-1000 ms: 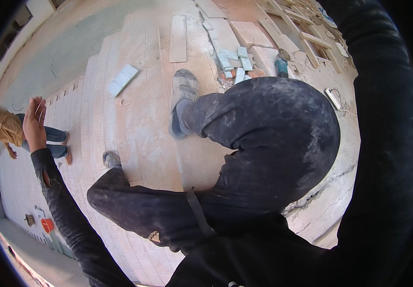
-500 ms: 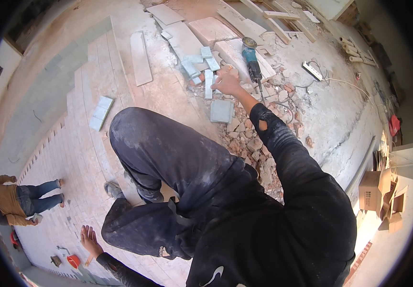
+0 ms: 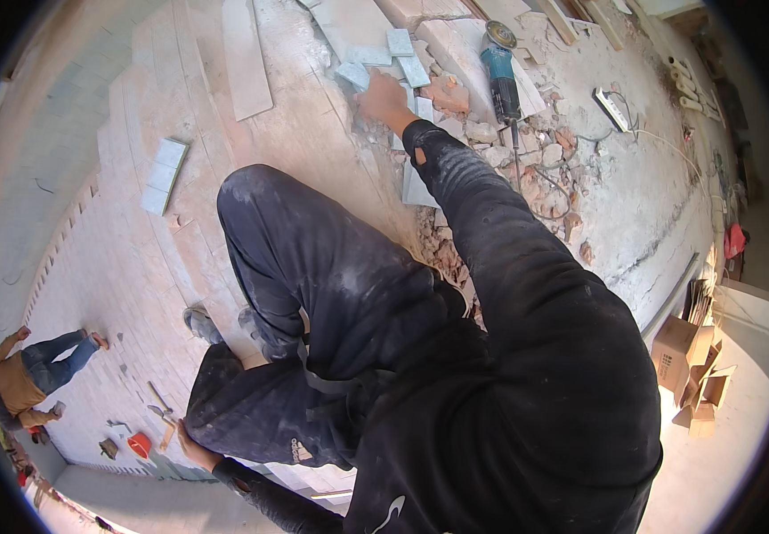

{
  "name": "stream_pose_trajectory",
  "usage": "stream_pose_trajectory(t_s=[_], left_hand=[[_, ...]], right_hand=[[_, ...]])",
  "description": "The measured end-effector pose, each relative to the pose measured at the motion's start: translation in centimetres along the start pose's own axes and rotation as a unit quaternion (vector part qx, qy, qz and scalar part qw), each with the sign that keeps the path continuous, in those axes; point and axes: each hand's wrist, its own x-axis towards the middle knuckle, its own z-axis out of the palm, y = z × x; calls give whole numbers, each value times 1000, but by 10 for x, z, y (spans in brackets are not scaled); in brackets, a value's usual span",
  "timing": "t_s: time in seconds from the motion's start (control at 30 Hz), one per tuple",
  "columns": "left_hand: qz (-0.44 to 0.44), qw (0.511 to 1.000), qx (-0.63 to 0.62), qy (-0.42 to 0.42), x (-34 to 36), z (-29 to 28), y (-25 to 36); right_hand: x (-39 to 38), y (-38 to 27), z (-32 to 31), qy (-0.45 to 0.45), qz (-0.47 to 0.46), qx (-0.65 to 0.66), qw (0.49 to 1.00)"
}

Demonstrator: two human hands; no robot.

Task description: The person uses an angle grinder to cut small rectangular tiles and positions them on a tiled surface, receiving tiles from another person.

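My right hand (image 3: 384,96) reaches down over a small heap of pale blue tile pieces (image 3: 371,56), its fingers curled and their tips hidden; I cannot make out what is in them. Under the right wrist, partly covered by the sleeve, lies a larger pale tile (image 3: 417,189). An angle grinder (image 3: 500,82) with a teal and black body rests on rubble just right of that hand. Low on the left, my left hand (image 3: 194,448) lies against the side of my bent knee with fingers extended, holding nothing I can see.
Broken brick rubble (image 3: 552,153) surrounds the grinder, and a white power strip (image 3: 611,109) lies beyond it. A tile piece (image 3: 164,175) sits on the floor at left. Farther off are a hammer (image 3: 162,411), a red bucket (image 3: 139,445), cardboard boxes (image 3: 680,351) and another person (image 3: 33,369).
My right hand has moved left and away from me, from the upright tile strip toward the tile heap. My left hand has come in against my knee. The whole view has shifted.
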Motion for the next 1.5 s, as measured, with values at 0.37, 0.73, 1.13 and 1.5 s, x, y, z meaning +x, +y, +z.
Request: stream_pose_trajectory(t_s=[0.37,0.73,1.13,1.5], left_hand=[[-41,995,-91,-29,24,15,15],[-74,992,-104,-11,4,7,22],[-51,998,-40,-20,35,11,21],[-24,999,-13,21,54,17,25]], right_hand=[[6,3,16,49,-44,-72,995],[-156,116,-47,4,74,154,985],[-155,89,-41,89,51,70,992],[-42,57,14,52,265,134,953]])
